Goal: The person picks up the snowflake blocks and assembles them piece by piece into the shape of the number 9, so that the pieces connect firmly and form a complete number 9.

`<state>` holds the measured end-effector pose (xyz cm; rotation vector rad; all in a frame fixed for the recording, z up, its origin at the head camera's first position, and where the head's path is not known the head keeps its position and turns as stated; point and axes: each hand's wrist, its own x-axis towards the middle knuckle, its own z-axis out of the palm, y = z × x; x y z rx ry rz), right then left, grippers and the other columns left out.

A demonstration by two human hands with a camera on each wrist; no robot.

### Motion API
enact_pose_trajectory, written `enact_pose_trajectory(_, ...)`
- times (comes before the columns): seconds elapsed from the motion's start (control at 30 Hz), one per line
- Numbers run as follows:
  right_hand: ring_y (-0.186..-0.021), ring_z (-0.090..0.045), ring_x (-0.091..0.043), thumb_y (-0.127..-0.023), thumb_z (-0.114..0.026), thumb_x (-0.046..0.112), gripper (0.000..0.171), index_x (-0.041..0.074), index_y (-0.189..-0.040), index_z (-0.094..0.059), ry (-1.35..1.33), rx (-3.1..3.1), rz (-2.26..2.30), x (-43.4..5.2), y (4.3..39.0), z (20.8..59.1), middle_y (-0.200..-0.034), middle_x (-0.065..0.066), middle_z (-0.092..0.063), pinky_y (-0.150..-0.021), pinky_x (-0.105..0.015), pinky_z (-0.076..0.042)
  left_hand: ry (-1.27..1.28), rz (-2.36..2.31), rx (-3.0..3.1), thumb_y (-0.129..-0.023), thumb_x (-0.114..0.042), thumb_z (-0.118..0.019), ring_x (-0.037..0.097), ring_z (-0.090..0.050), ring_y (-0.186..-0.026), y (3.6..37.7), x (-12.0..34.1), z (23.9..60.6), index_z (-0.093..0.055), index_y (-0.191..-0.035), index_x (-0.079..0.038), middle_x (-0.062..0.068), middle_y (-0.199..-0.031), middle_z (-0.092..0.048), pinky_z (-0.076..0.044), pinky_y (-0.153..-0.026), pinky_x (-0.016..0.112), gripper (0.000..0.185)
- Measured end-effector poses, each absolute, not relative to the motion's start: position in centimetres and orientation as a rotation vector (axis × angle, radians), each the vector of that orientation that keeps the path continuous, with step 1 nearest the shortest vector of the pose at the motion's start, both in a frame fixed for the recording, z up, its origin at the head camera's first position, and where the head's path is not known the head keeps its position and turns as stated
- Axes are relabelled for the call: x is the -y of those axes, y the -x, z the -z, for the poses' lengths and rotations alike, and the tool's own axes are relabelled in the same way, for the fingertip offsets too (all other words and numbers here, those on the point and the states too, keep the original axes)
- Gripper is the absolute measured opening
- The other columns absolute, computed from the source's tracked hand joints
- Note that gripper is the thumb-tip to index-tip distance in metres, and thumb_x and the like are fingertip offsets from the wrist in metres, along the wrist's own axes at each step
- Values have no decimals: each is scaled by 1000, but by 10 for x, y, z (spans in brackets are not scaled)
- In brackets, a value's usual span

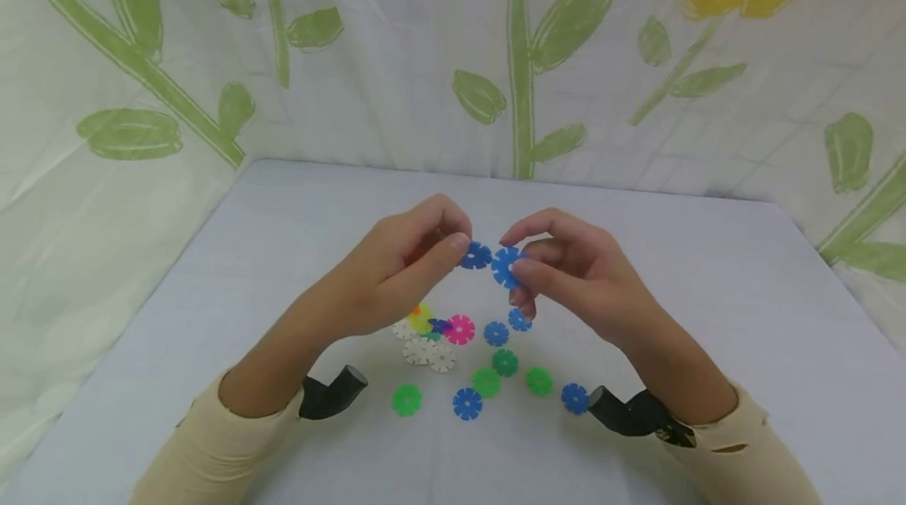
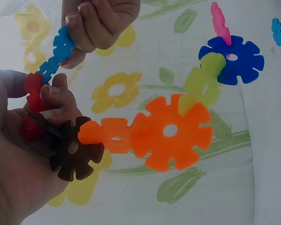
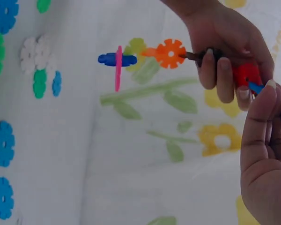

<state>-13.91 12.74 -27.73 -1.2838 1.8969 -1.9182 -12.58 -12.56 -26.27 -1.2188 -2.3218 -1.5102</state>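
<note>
My left hand (image 1: 396, 269) holds a chain of slotted plastic snowflake discs. In the left wrist view a red disc (image 2: 33, 85) lies between its fingers, followed by dark brown discs (image 2: 84, 164), orange discs (image 2: 199, 133), a yellow disc (image 2: 196, 86), a blue disc (image 2: 248, 61) and a pink disc (image 2: 218, 21). Two lighter blue discs extend from the red one. The nearer blue disc (image 1: 478, 256) is by my left thumb; my right hand (image 1: 580, 277) pinches the farther blue disc (image 1: 504, 265). These two meet at their edges; how deeply their slots engage cannot be told.
Loose discs lie on the pale table (image 1: 354, 458) below my hands: white discs (image 1: 443, 358), green discs (image 1: 539, 381) and blue discs (image 1: 467, 403). A flower-printed curtain (image 1: 396, 80) stands behind the table. Black wrist mounts (image 1: 333, 395) sit over both sleeves.
</note>
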Motion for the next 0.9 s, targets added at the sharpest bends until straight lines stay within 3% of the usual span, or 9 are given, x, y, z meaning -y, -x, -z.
enact_pose_trajectory(0.2,-71,-64,-23,-102,-51,-2,24,5,-124,-58,1206,-1827,1959,-126,141,281,-82,-10,-68,-67,-35,-59,1288,1635,2230,-104,-8,-49,17,-48,-67,128,121,269,-50,-112,-6,-1,-84,-50,-46,-60,31,9)
enact_pose_trajectory(0.43,-77,-65,-19,-102,-55,4,20,5,-122,-58,1091,-1662,2075,-123,138,283,-86,-7,-69,-70,-30,-57,1272,1544,2090,-103,-16,-55,12,-49,-67,132,113,278,-53,-106,-7,-1,-85,-52,-46,-58,29,10)
enact_pose_trajectory(0.53,-77,-64,-17,-103,-54,5,20,5,-122,-58,1071,-1618,2130,-122,137,284,-87,-5,-69,-71,-28,-57,1288,1463,2021,-99,-7,-59,10,-48,-68,132,109,280,-53,-102,-6,0,-86,-51,-45,-57,28,7)
enact_pose_trajectory(0.73,-77,-64,-16,-102,-57,5,17,4,-118,-60,1051,-1547,2163,-121,138,285,-88,-6,-69,-68,-26,-56,1381,1382,1965,-90,9,-62,9,-47,-73,131,108,277,-51,-99,-7,3,-88,-51,-45,-61,27,21)
enact_pose_trajectory(0.9,-75,-65,-16,-101,-57,4,15,5,-116,-60,1016,-1529,2193,-119,131,284,-87,-6,-69,-67,-26,-57,1405,1395,1932,-102,-11,-58,9,-47,-71,131,107,275,-53,-97,-7,3,-87,-52,-45,-61,27,8)
